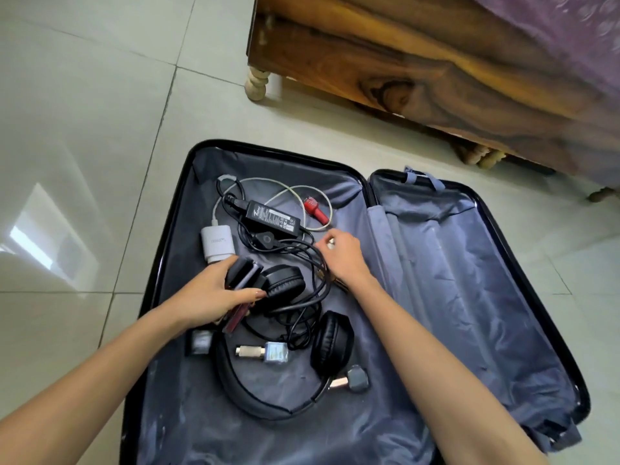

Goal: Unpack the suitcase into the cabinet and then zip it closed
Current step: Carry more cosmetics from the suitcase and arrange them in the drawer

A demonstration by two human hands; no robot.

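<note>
A black suitcase (496, 226) lies open flat on the floor, its grey lining showing. Its left half holds black headphones (332, 344), a black power adapter (273, 218) with tangled cables, a white charger (216, 245), a red comb-like item (315, 208) and two small perfume bottles (265, 352). My left hand (214, 293) grips a stack of small flat items, dark and maroon (240, 280), beside one ear cup. My right hand (342, 253) pinches a small pale object above the cables.
The suitcase's right half is bare lining with a strap (399, 250). A wooden bed frame (419, 72) with turned legs (256, 83) and purple cover stands behind. Glossy light floor tiles (84, 162) spread to the left.
</note>
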